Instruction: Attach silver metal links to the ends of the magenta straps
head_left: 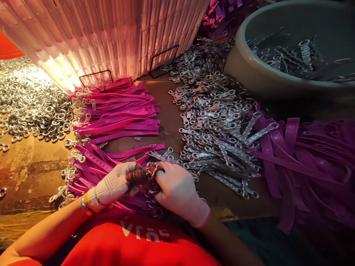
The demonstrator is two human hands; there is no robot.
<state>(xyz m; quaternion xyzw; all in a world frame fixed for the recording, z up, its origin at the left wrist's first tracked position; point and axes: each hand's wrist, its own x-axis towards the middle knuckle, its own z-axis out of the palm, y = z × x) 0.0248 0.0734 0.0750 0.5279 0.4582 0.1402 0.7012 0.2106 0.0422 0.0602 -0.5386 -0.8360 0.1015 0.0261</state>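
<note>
Together, the gloved left hand (115, 183) and right hand (179, 192) meet above the near edge of the counter (168, 125), fingers curled; blur hides what either grip is clamped on. Pink straps (122, 127) with metal ends lie directly beside and beyond them. Metal strips (222, 144) heap rightward, purple straps (294, 159) overhanging the near edge. Rings (41, 107) pile toward the left edge; a ribbed panel (111, 40) and a basin (251, 62) block the far side.

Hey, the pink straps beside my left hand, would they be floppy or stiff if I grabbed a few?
Probably floppy: several of the pink straps curve along their thin, flat lengths. Their left ends may weigh more, since metal links bunch there. They might slide over one another, judging by their smooth sheen.
</note>
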